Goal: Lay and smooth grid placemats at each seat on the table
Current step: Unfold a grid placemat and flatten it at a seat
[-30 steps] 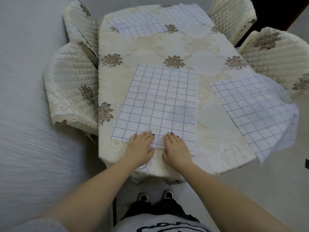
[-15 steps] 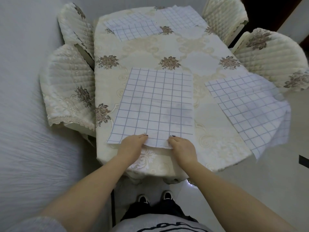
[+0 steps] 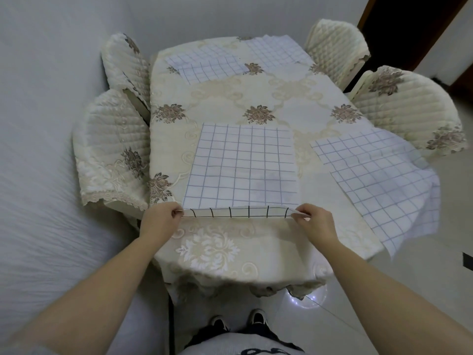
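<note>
Two hands (image 3: 160, 222) (image 3: 317, 222) pinch nearest placemat (image 3: 243, 167) of four.

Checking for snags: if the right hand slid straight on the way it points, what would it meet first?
The near placemat itself, whose corner its fingers pinch; the right hand points forward-left across that sheet. Depth is hard to judge.

wall (image 3: 230, 14) pale grey | four quilted cream chairs (image 3: 112, 149) | glossy floor (image 3: 422, 290), glare (image 3: 307, 301) | dark doorway (image 3: 399, 29), possibly open
</note>
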A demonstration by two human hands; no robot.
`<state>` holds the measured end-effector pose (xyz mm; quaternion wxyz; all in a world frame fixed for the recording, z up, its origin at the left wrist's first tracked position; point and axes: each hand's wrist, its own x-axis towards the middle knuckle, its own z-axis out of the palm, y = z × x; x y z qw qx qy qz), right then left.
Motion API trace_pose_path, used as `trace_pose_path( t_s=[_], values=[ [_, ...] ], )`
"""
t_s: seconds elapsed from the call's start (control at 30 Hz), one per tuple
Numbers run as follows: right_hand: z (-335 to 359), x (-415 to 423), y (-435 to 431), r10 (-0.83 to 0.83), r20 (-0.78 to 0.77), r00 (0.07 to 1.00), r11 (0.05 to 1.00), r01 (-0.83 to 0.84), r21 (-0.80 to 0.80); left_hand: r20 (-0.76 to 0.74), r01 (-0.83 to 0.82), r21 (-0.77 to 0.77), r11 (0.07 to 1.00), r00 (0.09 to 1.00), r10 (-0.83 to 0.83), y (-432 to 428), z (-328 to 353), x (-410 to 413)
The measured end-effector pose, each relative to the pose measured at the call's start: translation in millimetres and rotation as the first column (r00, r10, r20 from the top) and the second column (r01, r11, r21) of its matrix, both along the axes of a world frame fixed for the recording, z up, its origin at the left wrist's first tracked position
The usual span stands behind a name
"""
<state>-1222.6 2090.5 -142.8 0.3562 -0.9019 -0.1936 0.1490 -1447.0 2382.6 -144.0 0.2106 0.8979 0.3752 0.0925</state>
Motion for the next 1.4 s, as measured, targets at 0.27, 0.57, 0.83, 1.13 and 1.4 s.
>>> trace_pose_path(
  t_s=[0.27,0.57,0.83,1.13,1.4],
  values=[
    [38.9,21.4,12.5,-0.097,-0.223,0.970,0.939,0.163,0.304,0.274,-0.091,-0.355,0.931,0.942,0.197,22.8,33.8,18.6],
    [71.9,31.5,22.1,-0.076,-0.206,0.976,0.906,0.154,0.394,0.396,0.000,-0.491,0.871,0.891,0.223,43.4,57.7,16.4],
    [70.8,22.0,22.8,-0.122,-0.230,0.965,0.908,0.202,0.367,0.430,0.017,-0.532,0.847,0.866,0.253,49.4,60.7,13.6],
    [49.7,23.2,23.7,-0.181,-0.229,0.957,0.933,0.241,0.268,0.409,-0.010,-0.504,0.864,0.878,0.248,49.8,45.8,31.9],
    [30.5,61.4,40.4,-0.190,-0.277,0.942,0.940,0.255,0.225,0.318,-0.111,-0.533,0.839,0.892,0.320,63.0,35.0,61.3]
  ],
)
